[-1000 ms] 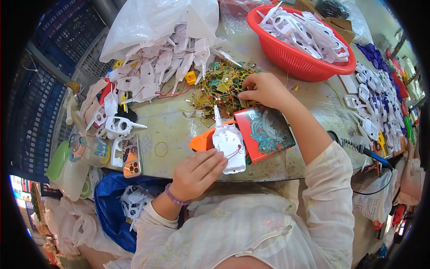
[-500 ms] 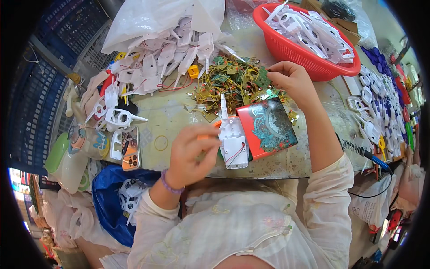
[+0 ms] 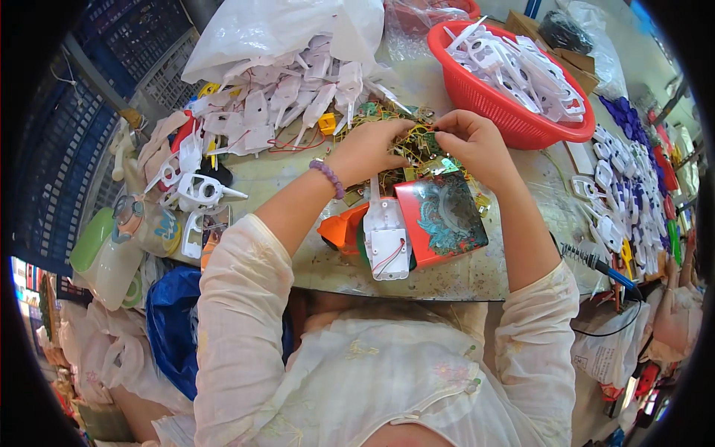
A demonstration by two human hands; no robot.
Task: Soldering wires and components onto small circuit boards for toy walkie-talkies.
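A tangled heap of green circuit boards with yellow wires [image 3: 424,153] lies at the middle of the table. At its left side my left hand [image 3: 370,151] reaches in, thumb and fingers apart around the wires. My right hand [image 3: 474,147] is at the heap's right side, thumb and forefinger pinched on a green circuit board [image 3: 430,141], partly hidden among the wires. Nearer to me lies a white plastic housing [image 3: 387,242] with a thin red and a dark wire, back end toward me. It rests against a red box [image 3: 445,222] with a dark patterned top.
An orange piece [image 3: 344,229] sits left of the housing. White housings with red wires [image 3: 257,119] are piled at the far left. A red basket [image 3: 495,104] of white parts stands far right. A soldering iron [image 3: 596,262] with blue handle lies near the right edge.
My left hand has moved from beside the white housing up and right to the circuit board heap. My right hand stays at the heap, its fingers slightly lower.
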